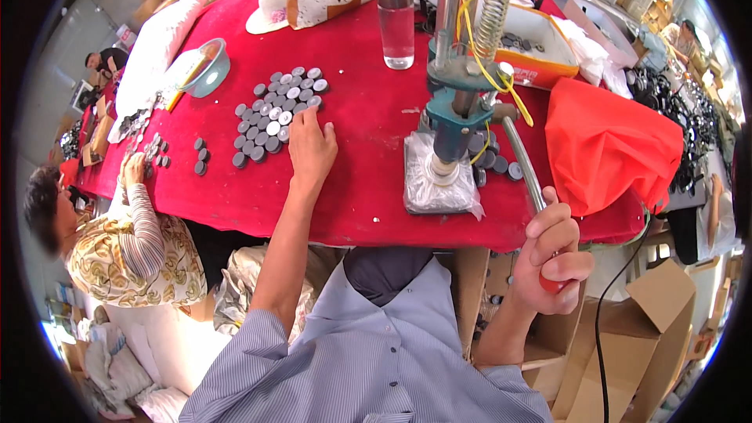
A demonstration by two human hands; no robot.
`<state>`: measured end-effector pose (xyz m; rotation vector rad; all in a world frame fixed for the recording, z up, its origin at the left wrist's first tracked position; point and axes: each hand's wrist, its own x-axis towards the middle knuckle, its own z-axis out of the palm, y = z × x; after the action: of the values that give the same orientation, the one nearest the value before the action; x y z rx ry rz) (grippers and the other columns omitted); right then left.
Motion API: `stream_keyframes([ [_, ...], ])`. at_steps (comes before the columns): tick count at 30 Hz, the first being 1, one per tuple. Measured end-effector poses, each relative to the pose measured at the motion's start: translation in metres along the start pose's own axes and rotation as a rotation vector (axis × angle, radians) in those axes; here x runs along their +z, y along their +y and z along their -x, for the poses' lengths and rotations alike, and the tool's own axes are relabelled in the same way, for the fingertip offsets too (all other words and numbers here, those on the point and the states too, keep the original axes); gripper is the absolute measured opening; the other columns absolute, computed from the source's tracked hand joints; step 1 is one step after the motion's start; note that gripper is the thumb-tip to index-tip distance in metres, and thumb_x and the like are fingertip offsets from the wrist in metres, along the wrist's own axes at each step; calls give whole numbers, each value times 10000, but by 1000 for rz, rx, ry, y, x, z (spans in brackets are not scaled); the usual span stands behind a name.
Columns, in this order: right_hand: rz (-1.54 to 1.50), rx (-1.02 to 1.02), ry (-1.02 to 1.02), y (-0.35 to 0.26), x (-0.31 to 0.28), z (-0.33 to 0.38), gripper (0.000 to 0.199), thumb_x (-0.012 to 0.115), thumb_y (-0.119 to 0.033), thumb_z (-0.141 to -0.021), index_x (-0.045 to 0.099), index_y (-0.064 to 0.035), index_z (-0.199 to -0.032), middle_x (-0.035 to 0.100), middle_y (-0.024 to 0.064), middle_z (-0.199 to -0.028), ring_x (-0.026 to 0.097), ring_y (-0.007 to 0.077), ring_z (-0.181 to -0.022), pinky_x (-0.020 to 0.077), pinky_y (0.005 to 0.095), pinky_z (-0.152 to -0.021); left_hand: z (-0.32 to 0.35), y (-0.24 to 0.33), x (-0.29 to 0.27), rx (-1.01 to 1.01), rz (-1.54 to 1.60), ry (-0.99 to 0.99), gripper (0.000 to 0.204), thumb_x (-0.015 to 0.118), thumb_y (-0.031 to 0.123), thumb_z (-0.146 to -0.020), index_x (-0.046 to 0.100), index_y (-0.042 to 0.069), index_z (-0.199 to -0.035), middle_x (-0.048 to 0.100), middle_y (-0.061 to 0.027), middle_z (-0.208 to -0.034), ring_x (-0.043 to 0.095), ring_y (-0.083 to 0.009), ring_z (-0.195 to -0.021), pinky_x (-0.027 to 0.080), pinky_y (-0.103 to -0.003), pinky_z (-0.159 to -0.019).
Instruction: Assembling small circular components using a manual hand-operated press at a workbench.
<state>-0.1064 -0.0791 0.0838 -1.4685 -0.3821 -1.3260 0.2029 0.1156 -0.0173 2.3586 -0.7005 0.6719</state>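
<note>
My left hand (312, 145) rests at the near right edge of a cluster of round grey caps (254, 131), its fingertips against the nearest ones and its thumb held apart. Some caps show lighter, whitish centres; others are plain dark grey. My right hand (554, 258) is wrapped round the red knob of a metal lever (523, 160). That lever belongs to a green hand press (454, 110) with a tall steel column and a coil spring. Beneath its ram sits a base wrapped in clear plastic (439, 188). More grey caps (493, 158) lie behind and right of the base.
A red cloth (368, 157) covers the table. Around the press stand a clear water bottle (396, 27), an orange-white box (540, 43) and a red bag (607, 145). A blue bowl (210, 70) lies far left. At left, another person (129, 243) handles small parts.
</note>
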Motion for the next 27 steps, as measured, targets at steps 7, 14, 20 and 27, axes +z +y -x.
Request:
stream_keyframes([
  [7,13,4,22,-6,0,-15,403,426,-488,-1003,530,-155,-800,486,28,-653,562,248,-729,346,564,-1014,-36,-23,9,-145,-191,-106,352,726,133,-855,656,-16,-1166,662,-213,-1170,639,-407,-1078,517,-477,-926],
  [14,-237,22,-64,9,9,-89,398,465,-431,-1008,593,-67,-914,525,60,-689,504,223,-597,398,475,-817,-35,-53,5,-5,-95,-92,286,732,95,-835,665,57,-1110,669,-158,-1034,657,-353,-958,515,-449,-827],
  [20,-231,267,-18,42,16,-171,418,379,-386,-1051,588,-28,-1000,415,7,-637,392,151,-553,462,427,-825,-17,-35,-6,-10,29,-85,249,770,124,-809,700,66,-1041,676,-136,-914,638,-302,-824,504,-419,-759],
  [27,-358,424,103,79,42,-216,329,499,-360,-1034,531,-64,-893,429,-12,-671,391,62,-540,328,213,-476,-18,-32,-9,-45,123,-12,222,818,143,-774,720,60,-955,671,-99,-750,633,-253,-694,495,-375,-658],
])
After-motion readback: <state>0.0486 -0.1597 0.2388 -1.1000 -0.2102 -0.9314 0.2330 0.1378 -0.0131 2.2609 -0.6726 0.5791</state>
